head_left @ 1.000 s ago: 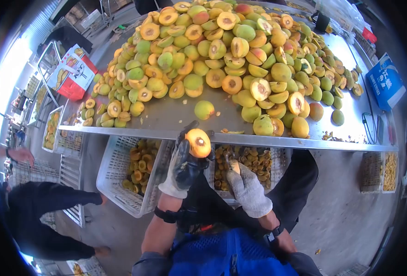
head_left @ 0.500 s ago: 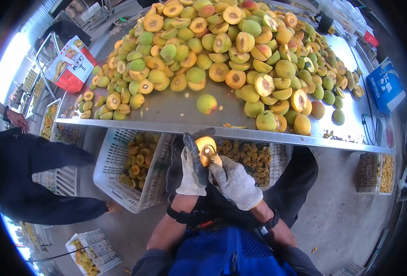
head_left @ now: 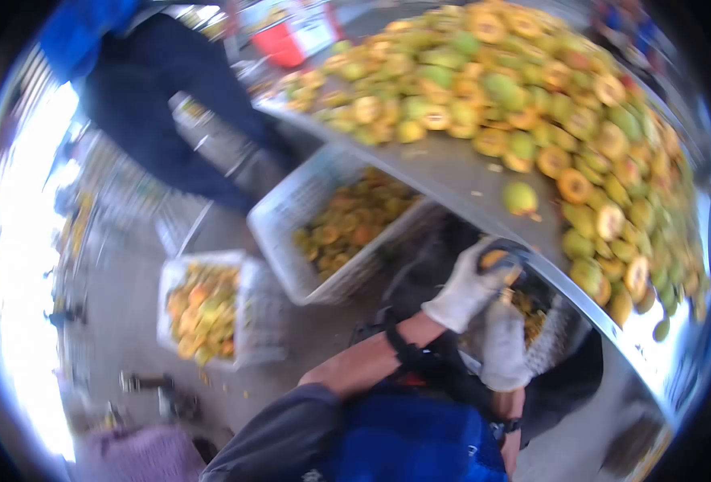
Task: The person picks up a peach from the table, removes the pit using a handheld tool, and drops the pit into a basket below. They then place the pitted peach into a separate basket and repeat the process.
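My left hand [head_left: 469, 281], in a white glove with dark fingers, is closed around a cut yellow peach half [head_left: 493, 259] just below the table edge. Close under it is my right hand [head_left: 506, 345], in a white knitted glove, its fingers closed at the fruit. The small pitting tool with a dark loop, seen in the right hand earlier, is mostly lost in blur now. On the metal table [head_left: 472, 173] lies a big heap of halved peaches [head_left: 524, 96]. One greenish peach [head_left: 520, 198] sits apart near the front edge.
A white crate of peach pieces [head_left: 271, 233] stands left of my legs, with a smaller filled crate [head_left: 263, 321] beyond. A container of scraps [head_left: 530, 317] is below my hands. Another person's dark-trousered legs [head_left: 162, 104] are at upper left. A red-and-white bucket [head_left: 283, 44] stands behind.
My view has swung left and tilted, so the table slants and the left crates show more. The peach half stays in my left hand. The other person appears more upright and nearer the view's top.
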`<state>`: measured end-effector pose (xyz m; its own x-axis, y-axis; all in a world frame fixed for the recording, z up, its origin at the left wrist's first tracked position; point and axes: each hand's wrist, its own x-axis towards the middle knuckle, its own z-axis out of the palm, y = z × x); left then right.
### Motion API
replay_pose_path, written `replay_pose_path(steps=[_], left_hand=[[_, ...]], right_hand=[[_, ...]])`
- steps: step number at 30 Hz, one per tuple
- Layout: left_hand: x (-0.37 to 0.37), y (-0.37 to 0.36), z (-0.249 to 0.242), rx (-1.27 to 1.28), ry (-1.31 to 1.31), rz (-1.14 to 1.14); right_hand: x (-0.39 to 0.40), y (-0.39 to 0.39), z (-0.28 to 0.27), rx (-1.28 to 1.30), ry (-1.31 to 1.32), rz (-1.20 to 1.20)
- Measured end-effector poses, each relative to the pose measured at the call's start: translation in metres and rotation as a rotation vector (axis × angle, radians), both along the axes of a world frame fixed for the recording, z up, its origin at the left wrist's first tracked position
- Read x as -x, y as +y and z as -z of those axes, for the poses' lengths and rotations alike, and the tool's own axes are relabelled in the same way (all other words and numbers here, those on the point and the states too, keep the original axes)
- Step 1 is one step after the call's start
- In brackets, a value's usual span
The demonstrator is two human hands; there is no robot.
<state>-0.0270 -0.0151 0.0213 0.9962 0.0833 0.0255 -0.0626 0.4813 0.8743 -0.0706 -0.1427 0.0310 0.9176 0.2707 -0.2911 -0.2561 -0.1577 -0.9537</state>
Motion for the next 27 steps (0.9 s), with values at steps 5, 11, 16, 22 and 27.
replay_pose_path(steps=[5,11,16,22,27], left_hand=[[-0.001,0.022,-0.008,-0.032,-0.020,0.206],[-0.008,0.044,0.002,-0.129,-0.081,0.275],[-0.007,0.045,0.003,-0.100,0.040,0.214],[0.011,0.055,-0.008,-0.071,-0.042,0.113],[0.007,0.075,-0.007,-0.209,0.069,0.196]], right_hand=[[0.007,-0.004,-0.005,-0.300,0.267,-0.120],[0.024,0.025,0.005,-0.083,-0.031,0.101],[0.019,0.034,-0.023,-0.081,0.102,-0.098],[0.019,0.041,-0.020,-0.513,0.401,-0.143],[0.013,0.048,0.000,-0.412,0.487,-0.102]])
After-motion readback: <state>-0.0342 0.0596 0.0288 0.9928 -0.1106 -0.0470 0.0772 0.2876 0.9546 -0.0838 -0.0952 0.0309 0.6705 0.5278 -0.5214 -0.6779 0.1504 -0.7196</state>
